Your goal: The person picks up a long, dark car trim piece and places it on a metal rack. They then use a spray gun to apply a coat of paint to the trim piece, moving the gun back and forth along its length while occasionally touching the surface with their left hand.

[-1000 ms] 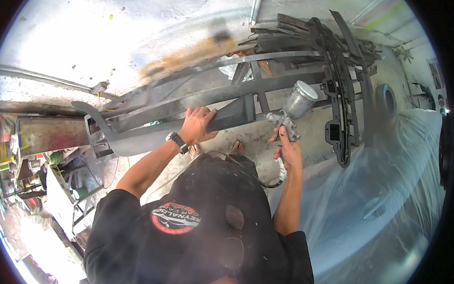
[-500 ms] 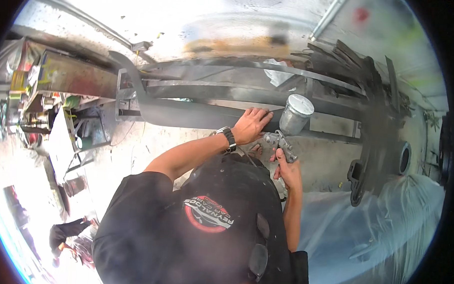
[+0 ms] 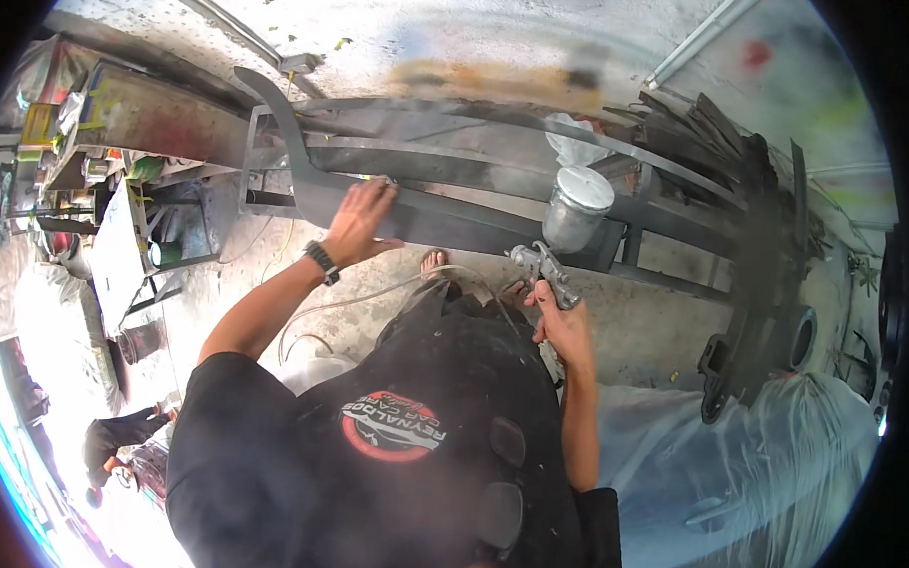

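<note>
Left hand (image 3: 356, 226): thumb wide, resting on grey panel (image 3: 452, 220). Right hand (image 3: 566, 326), at 4 o'clock: gripping spray gun (image 3: 547, 271).

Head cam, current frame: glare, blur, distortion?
Head view: glare blows out the lower left; the rack rails bow, likely fisheye; haze softens the dark parts at right and clouds the black shirt; the spray gun looks fairly crisp.

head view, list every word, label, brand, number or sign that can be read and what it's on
Black short-sleeved shirt: round red, black and white emblem bearing lettering, which I won't copy.
Silver metal spray gun: no readable text.
Small yellow boxy container at left: any print too blurred to read.
</note>
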`<state>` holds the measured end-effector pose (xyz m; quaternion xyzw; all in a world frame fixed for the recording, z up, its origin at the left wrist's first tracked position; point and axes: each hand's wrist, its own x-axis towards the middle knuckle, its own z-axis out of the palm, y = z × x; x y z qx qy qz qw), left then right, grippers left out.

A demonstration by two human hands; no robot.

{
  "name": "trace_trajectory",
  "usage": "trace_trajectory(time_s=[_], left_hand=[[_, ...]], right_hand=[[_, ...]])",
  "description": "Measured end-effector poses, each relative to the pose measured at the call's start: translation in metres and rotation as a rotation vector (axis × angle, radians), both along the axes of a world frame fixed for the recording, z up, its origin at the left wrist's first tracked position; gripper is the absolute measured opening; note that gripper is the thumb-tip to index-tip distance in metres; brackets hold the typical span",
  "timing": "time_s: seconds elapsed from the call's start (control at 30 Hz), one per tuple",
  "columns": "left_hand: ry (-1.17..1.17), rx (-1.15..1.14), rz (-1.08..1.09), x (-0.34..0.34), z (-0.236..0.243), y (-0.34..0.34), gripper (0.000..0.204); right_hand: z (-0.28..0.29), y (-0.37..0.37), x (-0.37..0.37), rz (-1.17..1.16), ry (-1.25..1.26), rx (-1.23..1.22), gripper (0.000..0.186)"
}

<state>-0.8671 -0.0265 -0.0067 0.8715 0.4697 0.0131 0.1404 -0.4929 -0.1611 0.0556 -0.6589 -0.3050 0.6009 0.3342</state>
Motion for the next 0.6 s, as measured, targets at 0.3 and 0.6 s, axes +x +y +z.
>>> trace_trajectory(time_s=[0.3, 0.6], left_hand=[[-0.152, -0.016, -0.114, 0.114, -0.023, -0.041, 0.103], [-0.267, 0.138, -0.422, 0.274, -0.045, -0.073, 0.100]], right_hand=[[-0.002, -0.016, 0.008, 0.010, -0.020, 0.018, 0.047], [0.012, -0.045, 0.047, -0.298, -0.036, 0.067, 0.051]])
